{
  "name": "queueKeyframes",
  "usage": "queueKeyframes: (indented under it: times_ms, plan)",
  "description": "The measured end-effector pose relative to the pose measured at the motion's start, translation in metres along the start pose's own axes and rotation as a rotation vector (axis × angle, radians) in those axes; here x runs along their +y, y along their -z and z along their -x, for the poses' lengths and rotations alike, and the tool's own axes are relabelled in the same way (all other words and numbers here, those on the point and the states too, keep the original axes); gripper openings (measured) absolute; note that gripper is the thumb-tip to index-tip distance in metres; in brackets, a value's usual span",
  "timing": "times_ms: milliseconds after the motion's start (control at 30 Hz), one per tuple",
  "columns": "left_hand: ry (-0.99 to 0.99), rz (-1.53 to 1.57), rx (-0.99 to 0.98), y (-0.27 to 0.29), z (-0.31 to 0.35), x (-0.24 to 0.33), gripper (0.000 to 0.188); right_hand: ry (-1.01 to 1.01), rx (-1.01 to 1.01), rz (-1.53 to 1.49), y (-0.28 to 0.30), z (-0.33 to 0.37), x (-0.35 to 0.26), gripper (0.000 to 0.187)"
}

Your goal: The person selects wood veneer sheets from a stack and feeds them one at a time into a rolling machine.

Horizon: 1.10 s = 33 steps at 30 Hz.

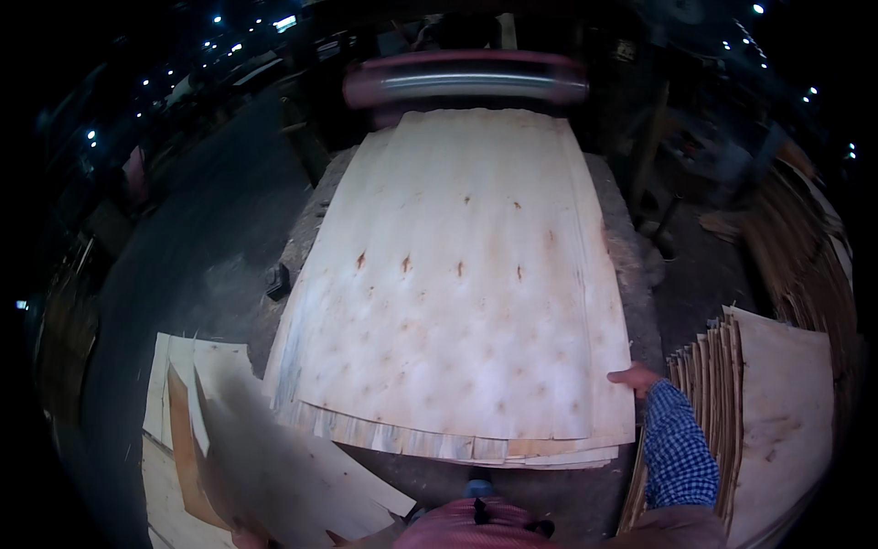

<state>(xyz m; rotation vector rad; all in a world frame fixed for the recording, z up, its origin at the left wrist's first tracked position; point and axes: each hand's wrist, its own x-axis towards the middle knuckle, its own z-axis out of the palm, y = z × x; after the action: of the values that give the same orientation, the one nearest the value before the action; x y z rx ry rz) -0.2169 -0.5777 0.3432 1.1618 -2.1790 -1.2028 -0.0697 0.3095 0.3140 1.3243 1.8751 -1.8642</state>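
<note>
At far left, a dark floor [197, 229] runs alongside the work area. At lower left lie pale wood sheets [165, 489], with a narrow brown piece [183, 448] standing out among them. The left hand [249, 537] shows only in part at the lower edge, against a motion-blurred loose sheet [311, 471]; whether it is closed on that sheet cannot be told. A small black object [276, 282] sits just beside the central sheet stack [457, 357], which lies flat in the middle, its top sheet marked by brown knots and its near edges uneven. Beyond the stack's far end is a shiny roller [471, 87] with reddish ends. The right hand [637, 380], below a blue checked sleeve [681, 448], grasps the stack's right edge near the close corner. Farther right, more pale sheets [786, 393] lean in a row, and behind them rises a brown pile [791, 242].
</note>
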Motion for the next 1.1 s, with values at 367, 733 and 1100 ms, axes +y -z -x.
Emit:
queueKeyframes:
  times_ms: [367,733,1100]
  plan:
    - [-0.22,0.456,0.2,0.083,-0.054,0.006,0.037,0.881,0.047,0.343,-0.295,0.169,-0.054,0.021]
    - [0.046,0.965,0.193,0.226,-0.062,-0.01,0.043,-0.395,-0.819,0.411,-0.636,0.103,0.132,0.054]
    - [0.593,1.226,0.265,0.313,-0.096,-0.162,0.043,-0.049,-1.264,0.124,-0.7,0.159,0.001,0.038]
